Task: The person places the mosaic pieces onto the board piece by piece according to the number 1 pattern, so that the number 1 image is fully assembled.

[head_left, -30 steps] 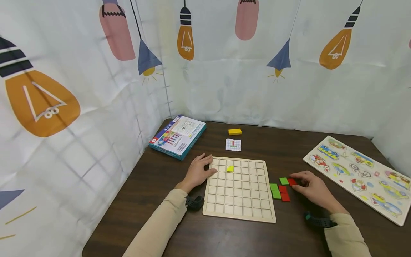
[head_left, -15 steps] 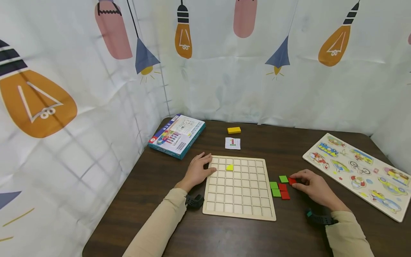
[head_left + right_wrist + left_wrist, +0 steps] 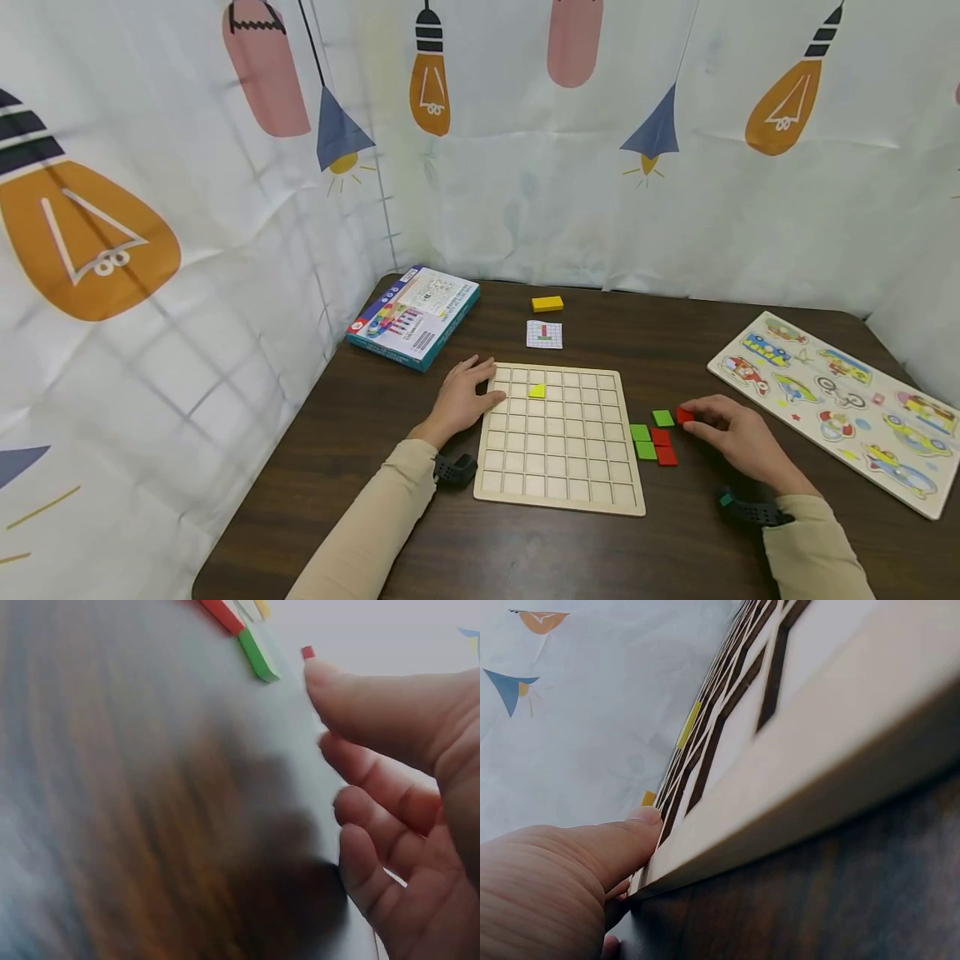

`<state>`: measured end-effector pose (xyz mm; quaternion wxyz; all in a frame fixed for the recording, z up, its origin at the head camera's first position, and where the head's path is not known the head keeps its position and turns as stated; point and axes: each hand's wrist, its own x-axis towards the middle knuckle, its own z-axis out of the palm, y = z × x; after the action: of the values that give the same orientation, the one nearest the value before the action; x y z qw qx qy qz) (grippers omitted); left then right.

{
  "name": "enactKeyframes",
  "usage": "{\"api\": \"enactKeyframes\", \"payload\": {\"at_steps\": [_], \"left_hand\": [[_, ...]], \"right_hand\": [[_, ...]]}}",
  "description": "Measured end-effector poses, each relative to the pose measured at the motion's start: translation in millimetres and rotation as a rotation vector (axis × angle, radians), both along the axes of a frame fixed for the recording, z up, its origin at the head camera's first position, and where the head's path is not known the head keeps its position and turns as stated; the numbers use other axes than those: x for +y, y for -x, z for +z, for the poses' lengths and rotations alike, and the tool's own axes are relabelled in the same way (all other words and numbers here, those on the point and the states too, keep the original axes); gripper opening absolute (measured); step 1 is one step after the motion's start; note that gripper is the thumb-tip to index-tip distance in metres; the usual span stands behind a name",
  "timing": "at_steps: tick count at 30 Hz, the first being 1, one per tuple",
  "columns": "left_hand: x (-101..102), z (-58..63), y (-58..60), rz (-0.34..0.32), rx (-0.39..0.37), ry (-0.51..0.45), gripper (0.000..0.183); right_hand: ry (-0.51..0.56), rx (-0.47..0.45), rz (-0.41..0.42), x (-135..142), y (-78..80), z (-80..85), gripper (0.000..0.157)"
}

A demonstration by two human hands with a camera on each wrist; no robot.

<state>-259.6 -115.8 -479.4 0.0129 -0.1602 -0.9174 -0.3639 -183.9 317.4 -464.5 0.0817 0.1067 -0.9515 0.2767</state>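
Note:
My right hand [image 3: 731, 432] pinches a red square tile [image 3: 683, 415] between thumb and fingertips, right of the wooden grid board [image 3: 555, 504]. In the right wrist view the same tile [image 3: 307, 652] shows at the thumb tip. Beside the board lie three green tiles [image 3: 646, 450] and two more red tiles [image 3: 666, 456]. My left hand [image 3: 456, 404] rests against the board's upper left edge, fingers extended; in the left wrist view its thumb [image 3: 619, 844] touches the rim. One yellow piece [image 3: 537, 391] sits in a cell near the board's top.
Behind the board lie a small pattern card [image 3: 543, 334] and a yellow block [image 3: 547, 304]. A flat box [image 3: 414, 317] is at the back left. A picture puzzle board [image 3: 836, 408] lies on the right. Patterned curtain hangs around the dark table [image 3: 420, 533].
The red tile has shifted slightly up off its earlier spot, in my right fingertips. My left hand stays at the board's edge. The camera view tilted a little.

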Motion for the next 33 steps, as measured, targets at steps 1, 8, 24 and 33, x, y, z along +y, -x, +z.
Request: {"api": "enactKeyframes", "payload": {"at_steps": [1,8,24,33], "left_hand": [[0.1,0.2,-0.1,0.0,-0.002,-0.001,0.056],[0.5,0.4,-0.2,0.003,0.0,-0.003,0.056],[1.7,1.5,0.8,-0.002,-0.003,0.008,0.056],[0.9,0.3,-0.7,-0.011,0.004,0.02,0.056]], "right_hand": [[0.005,0.013,-0.007,-1.1,0.1,-0.5,0.029],[0.033,0.098,-0.047,-10.4,1.7,-4.5,0.029],[0.119,0.138,0.0,-56.6,15.7,-1.1,0.027],[0.139,0.178,-0.024,-92.0,23.9,5.0,0.028]]}}
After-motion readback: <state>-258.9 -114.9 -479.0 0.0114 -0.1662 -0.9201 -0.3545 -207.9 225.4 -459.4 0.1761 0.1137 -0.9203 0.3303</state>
